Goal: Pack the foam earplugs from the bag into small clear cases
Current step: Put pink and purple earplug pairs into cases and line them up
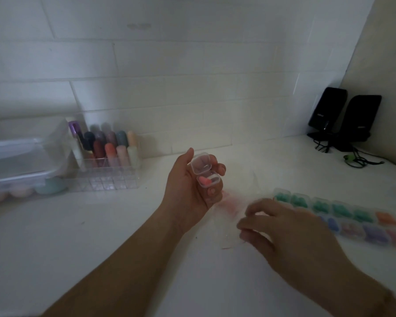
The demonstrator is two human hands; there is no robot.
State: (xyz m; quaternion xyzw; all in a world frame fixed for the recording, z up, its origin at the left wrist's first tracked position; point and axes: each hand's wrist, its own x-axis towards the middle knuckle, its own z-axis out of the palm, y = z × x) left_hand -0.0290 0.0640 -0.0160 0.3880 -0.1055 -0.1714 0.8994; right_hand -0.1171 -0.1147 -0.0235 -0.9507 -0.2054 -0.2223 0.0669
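Head view shows the left hand [190, 186] gripping an open clear case [205, 171] holding one pink earplug [205, 180], while the blurred, loosely curled right hand [281, 227] hovers nearer the bag [229, 202] on the worktop [101, 225], its grip unclear.

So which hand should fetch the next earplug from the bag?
Probably the right hand: it hovers free over the clear bag on the counter, while the left hand holds the open case with a pink earplug inside.
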